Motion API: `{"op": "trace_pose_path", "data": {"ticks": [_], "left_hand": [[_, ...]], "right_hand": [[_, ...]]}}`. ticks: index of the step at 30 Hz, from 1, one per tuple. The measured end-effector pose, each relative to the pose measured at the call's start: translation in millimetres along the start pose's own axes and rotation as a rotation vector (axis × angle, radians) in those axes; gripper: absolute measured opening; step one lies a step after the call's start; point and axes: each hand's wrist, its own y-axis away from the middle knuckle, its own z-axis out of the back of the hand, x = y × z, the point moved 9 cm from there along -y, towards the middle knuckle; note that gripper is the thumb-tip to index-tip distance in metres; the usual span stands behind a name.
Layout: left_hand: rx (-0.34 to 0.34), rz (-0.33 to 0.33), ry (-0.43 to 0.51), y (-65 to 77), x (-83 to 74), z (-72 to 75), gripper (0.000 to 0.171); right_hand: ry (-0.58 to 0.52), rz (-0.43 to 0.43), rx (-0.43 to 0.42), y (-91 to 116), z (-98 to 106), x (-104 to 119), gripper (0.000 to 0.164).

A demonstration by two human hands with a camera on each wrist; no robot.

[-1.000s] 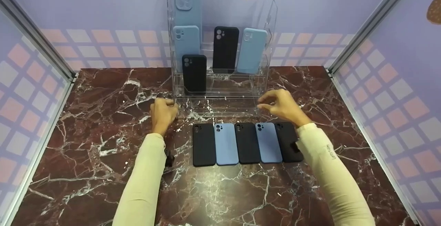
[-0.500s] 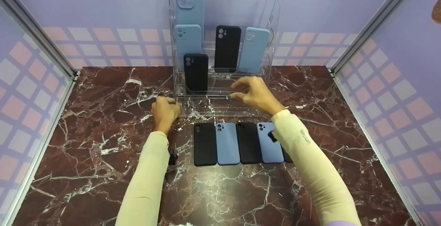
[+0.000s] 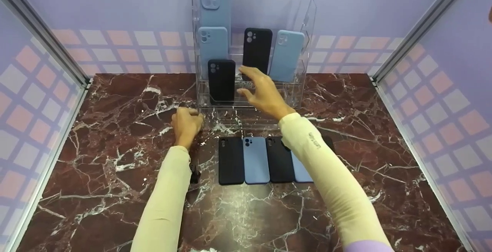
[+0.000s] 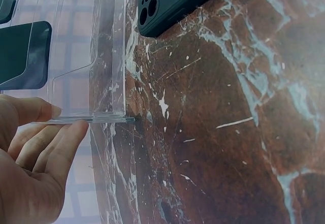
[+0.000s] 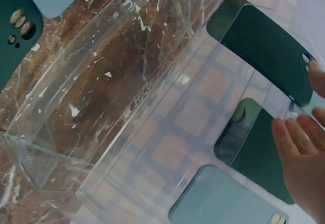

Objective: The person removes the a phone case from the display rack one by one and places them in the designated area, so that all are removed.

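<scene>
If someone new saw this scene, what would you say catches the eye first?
Probably the clear stand toward the back of the marbled table, with blue and black phone cases standing in its tiers. Next, the right hand, held open beside the front black case, and the left hand pinching the stand's left edge. Then the row of cases lying flat before the stand.

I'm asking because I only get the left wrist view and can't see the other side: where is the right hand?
Observer: The right hand is at the stand, just right of the front black case.

Operator: Does it have a grip on anything?

Observer: No grip shows; its fingers and thumb are spread apart.

Operator: And is anything on the stand's top tier?

Observer: Yes, one blue case, at the left end.
</scene>
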Motion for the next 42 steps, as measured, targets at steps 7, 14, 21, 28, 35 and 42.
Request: {"op": "trace_pose_path", "data": {"ticks": [7, 14, 21, 28, 35, 42], "left_hand": [[0.002, -0.005, -0.010, -0.2, -0.6, -1.0, 0.014], [-0.012, -0.005, 0.003, 0.3, 0.2, 1.3, 0.013], [0.001, -0.004, 0.002, 0.9, 1.6, 0.3, 0.013], [-0.002, 0.007, 0.012, 0.3, 0.9, 1.8, 0.015], [-0.003, 0.001, 0.015, 0.9, -0.1, 2.6, 0.015], [0.006, -0.009, 0.010, 0.5, 0.8, 0.8, 0.015]], "right_hand": [[0.076, 0.039, 0.056, -12.2, -12.8, 8.2, 0.066], [0.065, 0.060, 0.092, -18.8, -18.0, 13.5, 0.063], [-0.007, 0.141, -0.097, -19.5, -8.6, 18.2, 0.046], [-0.035, 0.196, -0.296, -17.2, 3.0, 24.1, 0.024], [-0.047, 0.193, -0.401, -13.9, 7.9, 26.0, 0.013], [-0.057, 0.294, -0.503, -2.1, 11.2, 35.6, 0.017]]}}
